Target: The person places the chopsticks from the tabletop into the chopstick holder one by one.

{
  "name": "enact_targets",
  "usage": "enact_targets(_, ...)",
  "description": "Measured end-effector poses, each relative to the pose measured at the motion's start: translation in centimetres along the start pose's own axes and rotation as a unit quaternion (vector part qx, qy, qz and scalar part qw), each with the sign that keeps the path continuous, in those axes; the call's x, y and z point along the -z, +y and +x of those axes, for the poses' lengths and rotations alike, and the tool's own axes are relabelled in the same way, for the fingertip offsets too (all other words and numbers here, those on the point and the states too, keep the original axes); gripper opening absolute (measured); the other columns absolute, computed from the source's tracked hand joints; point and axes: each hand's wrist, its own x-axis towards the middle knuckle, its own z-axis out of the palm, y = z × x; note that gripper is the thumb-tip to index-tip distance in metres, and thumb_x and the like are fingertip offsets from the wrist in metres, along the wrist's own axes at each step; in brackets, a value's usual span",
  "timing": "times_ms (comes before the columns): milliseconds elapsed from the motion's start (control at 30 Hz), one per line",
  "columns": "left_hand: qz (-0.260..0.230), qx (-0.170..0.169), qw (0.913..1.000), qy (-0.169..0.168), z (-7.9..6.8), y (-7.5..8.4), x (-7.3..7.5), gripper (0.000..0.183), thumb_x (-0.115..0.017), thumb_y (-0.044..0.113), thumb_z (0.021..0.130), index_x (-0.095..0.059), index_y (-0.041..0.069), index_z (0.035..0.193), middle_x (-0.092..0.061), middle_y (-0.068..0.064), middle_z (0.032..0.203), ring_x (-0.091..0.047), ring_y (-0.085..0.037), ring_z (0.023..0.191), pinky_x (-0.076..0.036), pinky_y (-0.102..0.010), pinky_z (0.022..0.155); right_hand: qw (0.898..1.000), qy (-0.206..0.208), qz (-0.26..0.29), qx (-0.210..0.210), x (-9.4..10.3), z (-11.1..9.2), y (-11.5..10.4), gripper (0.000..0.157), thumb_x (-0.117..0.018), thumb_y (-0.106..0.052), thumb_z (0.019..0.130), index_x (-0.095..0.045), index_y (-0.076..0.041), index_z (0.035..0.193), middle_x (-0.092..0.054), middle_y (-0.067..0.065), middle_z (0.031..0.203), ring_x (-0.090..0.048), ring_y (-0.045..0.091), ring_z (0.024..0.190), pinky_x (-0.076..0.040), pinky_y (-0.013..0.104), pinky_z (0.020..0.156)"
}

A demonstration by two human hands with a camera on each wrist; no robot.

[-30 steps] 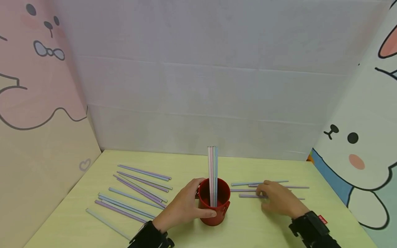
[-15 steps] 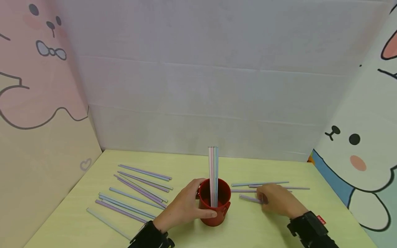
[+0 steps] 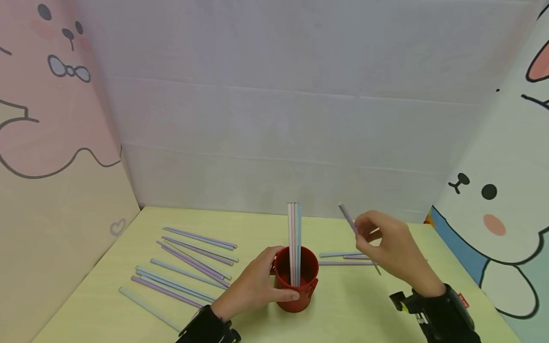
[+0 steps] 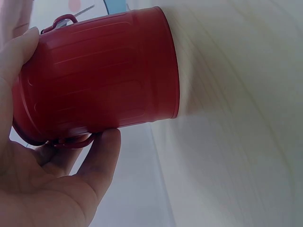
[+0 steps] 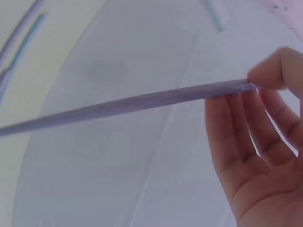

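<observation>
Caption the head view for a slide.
Left hand grips a red cup of upright sticks; right hand holds a purple stick.

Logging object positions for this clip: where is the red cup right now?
In the head view, the red cup is at lower centre, held by the left hand, between the left-side straws and right-side straws.
</observation>
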Motion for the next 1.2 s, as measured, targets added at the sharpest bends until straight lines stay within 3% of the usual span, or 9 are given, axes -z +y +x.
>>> enact_targets(267, 0.0, 0.002, 1.0, 0.002, 0.0, 0.1, 0.0, 0.087, -0.082, 0.053, 0.066, -0.038, 0.03, 0.138, -0.046, 0.013, 0.129, -0.049, -0.009, 0.113, -0.047, -0.033, 0.092, 0.992, 0.088, 0.087, -0.023, 0.7, 2.7, -4.1, 0.033, -0.069, 0.006, 0.079, -0.059, -0.015, 0.102, -0.059, -0.006, 0.09, -0.06, 0.01, 0.079, -0.055, 0.022, 0.07)
enact_targets(600, 0.004, 0.007, 1.0, -0.001, 0.1, 0.0, 0.0, 0.086, -0.082, 0.054, 0.066, -0.038, 0.031, 0.137, -0.046, 0.014, 0.128, -0.048, -0.008, 0.113, -0.047, -0.033, 0.092, 0.962, 0.098, 0.246, -0.07, -1.1, 4.3, -6.5, 0.027, -0.066, 0.003, 0.086, -0.057, -0.013, 0.105, -0.06, 0.001, 0.093, -0.062, 0.021, 0.08, -0.057, 0.035, 0.071)
enact_targets(800, 0.0, 0.004, 1.0, -0.003, 0.1, 0.0, 0.0, 0.085, -0.082, 0.052, 0.067, -0.038, 0.032, 0.137, -0.046, 0.014, 0.128, -0.048, -0.008, 0.113, -0.047, -0.034, 0.092, 0.96, 0.091, 0.251, -0.084, -2.7, 4.0, -7.0, 0.023, -0.064, 0.004, 0.087, -0.056, -0.006, 0.105, -0.06, 0.007, 0.092, -0.062, 0.024, 0.079, -0.057, 0.032, 0.07)
enact_targets(1033, -0.005, -0.006, 1.0, -0.003, 0.2, 0.0, 0.0, 0.086, -0.082, 0.05, 0.068, -0.037, 0.03, 0.138, -0.045, 0.013, 0.129, -0.047, -0.008, 0.115, -0.046, -0.032, 0.094, 0.958, 0.096, 0.244, -0.114, -4.3, 3.2, -6.7, 0.022, -0.065, 0.002, 0.087, -0.057, -0.007, 0.105, -0.061, 0.008, 0.091, -0.063, 0.023, 0.078, -0.057, 0.031, 0.069)
enact_targets(1200, -0.004, -0.002, 1.0, -0.002, 0.1, 0.0, 0.1, 0.086, -0.082, 0.051, 0.068, -0.037, 0.03, 0.138, -0.046, 0.013, 0.129, -0.048, -0.009, 0.115, -0.046, -0.032, 0.094, 0.956, 0.092, 0.243, -0.139, -4.4, 3.3, -8.4, 0.021, -0.064, 0.008, 0.085, -0.056, 0.001, 0.103, -0.06, 0.012, 0.089, -0.062, 0.027, 0.077, -0.057, 0.029, 0.068)
